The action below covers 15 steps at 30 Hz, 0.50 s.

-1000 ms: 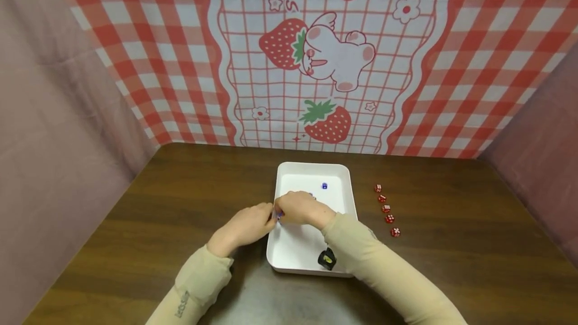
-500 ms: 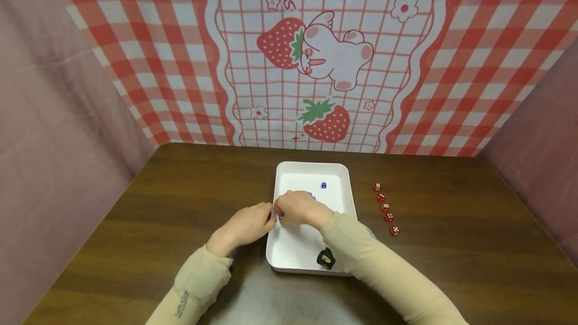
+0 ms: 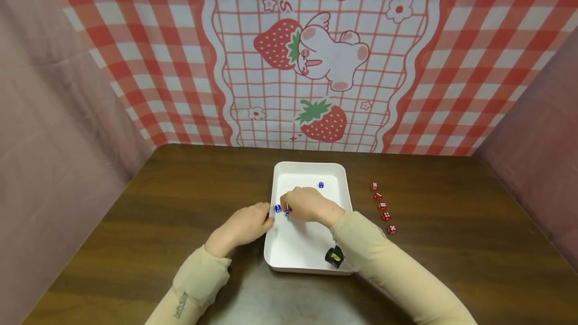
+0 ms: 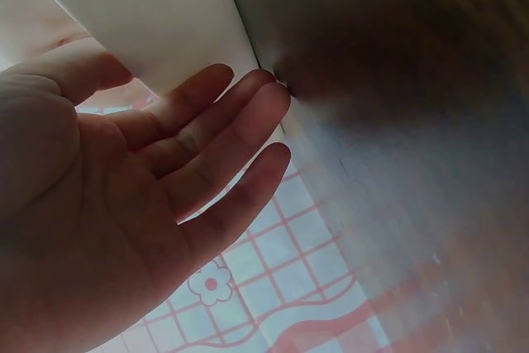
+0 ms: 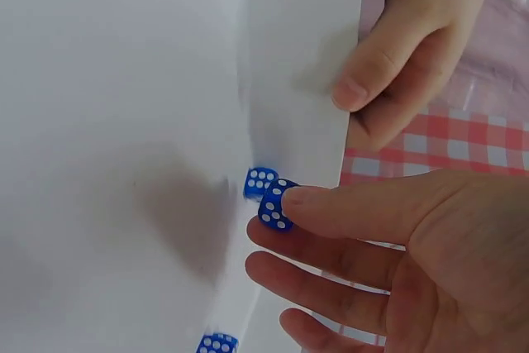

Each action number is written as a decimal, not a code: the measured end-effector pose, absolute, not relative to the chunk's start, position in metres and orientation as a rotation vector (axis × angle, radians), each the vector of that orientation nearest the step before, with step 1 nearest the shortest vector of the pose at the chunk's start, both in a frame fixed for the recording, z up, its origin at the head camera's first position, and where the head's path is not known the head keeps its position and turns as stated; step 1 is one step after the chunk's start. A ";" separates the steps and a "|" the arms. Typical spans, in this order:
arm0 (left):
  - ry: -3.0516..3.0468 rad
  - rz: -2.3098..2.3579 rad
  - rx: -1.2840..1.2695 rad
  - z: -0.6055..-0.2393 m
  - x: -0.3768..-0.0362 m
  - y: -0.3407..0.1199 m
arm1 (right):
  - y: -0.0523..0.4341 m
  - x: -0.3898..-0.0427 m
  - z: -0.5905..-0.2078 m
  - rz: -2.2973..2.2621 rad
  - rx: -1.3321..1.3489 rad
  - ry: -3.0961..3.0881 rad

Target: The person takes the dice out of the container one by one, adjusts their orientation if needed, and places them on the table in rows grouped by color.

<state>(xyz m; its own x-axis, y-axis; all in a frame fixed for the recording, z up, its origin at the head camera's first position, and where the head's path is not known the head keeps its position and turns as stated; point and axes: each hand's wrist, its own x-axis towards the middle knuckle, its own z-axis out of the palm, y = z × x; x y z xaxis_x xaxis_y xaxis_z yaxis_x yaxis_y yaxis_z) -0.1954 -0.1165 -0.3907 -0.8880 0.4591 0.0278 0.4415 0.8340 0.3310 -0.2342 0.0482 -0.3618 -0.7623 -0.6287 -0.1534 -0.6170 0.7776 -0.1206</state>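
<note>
My right hand [image 3: 311,204] is over the white tray [image 3: 302,250], pinching a blue die [image 5: 275,206] with white dots between thumb and index finger; its other fingers are loosely bent. Close behind it, a second blue die [image 5: 260,182] lies by the tray's left wall, where the head view also shows a blue die [image 3: 277,208]. Another blue die [image 3: 321,184] lies toward the tray's far end. My left hand [image 3: 246,222] grips the tray's left wall: the thumb [image 5: 351,93] hooks over the rim, and the fingers [image 4: 264,113] lie along the outside.
Right of the tray, several red dice [image 3: 382,206] form a slanting row on the brown wooden table [image 3: 180,189]. A small black object [image 3: 334,256] with a yellow-green mark shows below the right sleeve. A red checked strawberry cloth [image 3: 325,64] hangs behind the table.
My right hand has shifted right, away from the tray's left wall, with a blue die in its fingers. A blue die beside that wall now shows. The left hand stays at the rim.
</note>
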 end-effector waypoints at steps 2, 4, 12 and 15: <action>2.957 0.510 0.719 -0.390 -0.196 -0.117 | 0.051 -0.234 -0.361 -0.092 -0.987 2.786; 2.950 0.513 0.711 -0.390 -0.196 -0.117 | 0.054 -0.234 -0.359 -0.095 -0.990 2.799; 2.936 0.521 0.730 -0.392 -0.197 -0.117 | 0.071 -0.231 -0.346 -0.067 -1.069 2.899; 2.932 0.524 0.725 -0.392 -0.197 -0.118 | 0.077 -0.231 -0.342 -0.054 -1.087 2.910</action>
<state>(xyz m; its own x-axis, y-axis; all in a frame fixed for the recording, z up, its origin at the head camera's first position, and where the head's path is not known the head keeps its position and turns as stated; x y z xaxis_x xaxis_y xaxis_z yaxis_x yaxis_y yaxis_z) -0.1971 -0.1175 -0.3921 -0.8853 0.4649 0.0080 0.4390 0.8299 0.3445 -0.2310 0.0767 -0.3419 -0.7547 -0.6557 -0.0202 -0.6545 0.7547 -0.0446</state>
